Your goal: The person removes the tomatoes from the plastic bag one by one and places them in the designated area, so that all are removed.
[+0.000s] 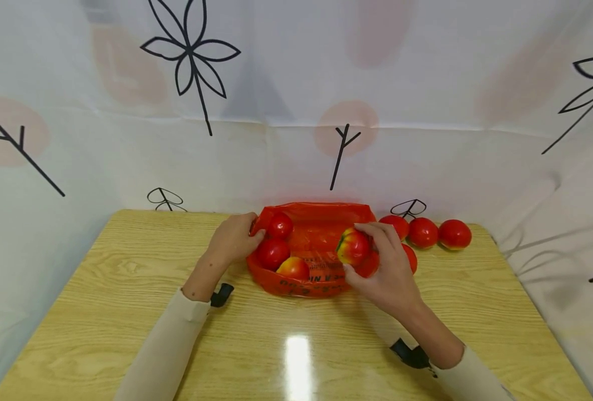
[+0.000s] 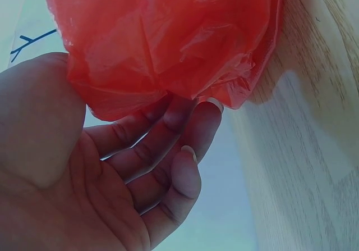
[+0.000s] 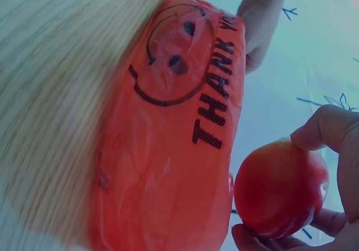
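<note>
Bag [image 1: 322, 220], red and thin, sits open on our table [image 1: 96, 317], its mouth turned up toward us. With our left hand [image 1: 232, 236] we grip its left rim; the left wrist view shows our fingers bent against the outside of the plastic. With our right hand [image 1: 388, 270] we pinch a red and yellow fruit [image 1: 355, 248] between thumb and fingers, over the right part of the bag's mouth. We cannot tell whether that fruit touches the bag.

Inside the bag, at its left end, we see three more: a red one [image 1: 280, 226] at the back, a second red one [image 1: 273, 254] just in front of it, and a yellow-red one [image 1: 293, 268] nearest us, against the front wall. To the right of the bag, on the table, we see a row of three red fruits [image 1: 423, 233] by the back edge, the leftmost close to the bag. One more red fruit [image 1: 411, 259] lies nearer us, partly hidden by our right hand.

On the side of the bag we read THANK YOU in black letters [image 3: 216, 88], beside a smiling face [image 3: 176, 54]. Our sleeves [image 1: 168, 340] are pale. Behind the table we see a white cloth [image 1: 286, 83] with black line flowers and pink patches.
</note>
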